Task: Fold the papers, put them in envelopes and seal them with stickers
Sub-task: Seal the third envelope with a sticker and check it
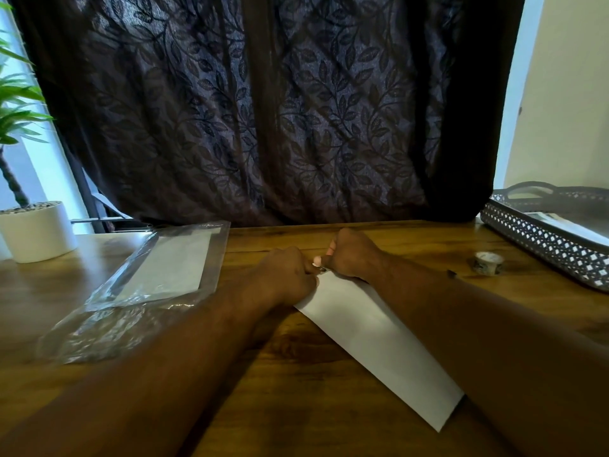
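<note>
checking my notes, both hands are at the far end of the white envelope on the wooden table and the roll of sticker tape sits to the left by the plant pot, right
Not quite. The head view shows the roll of sticker tape on the right, beside the patterned tray, not by the plant pot. Both the left hand and right hand are at the far end of the white envelope on the wooden table.

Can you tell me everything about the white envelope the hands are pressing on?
The white envelope is long, plain and looks like smooth paper. It lies flat on the wooden table, slanted, with its near corner toward the lower right. Its far end sits under both hands: the left hand and the right hand press there together, fingers meeting around something small that is too tiny to make out. The right forearm crosses its far edge.
</note>
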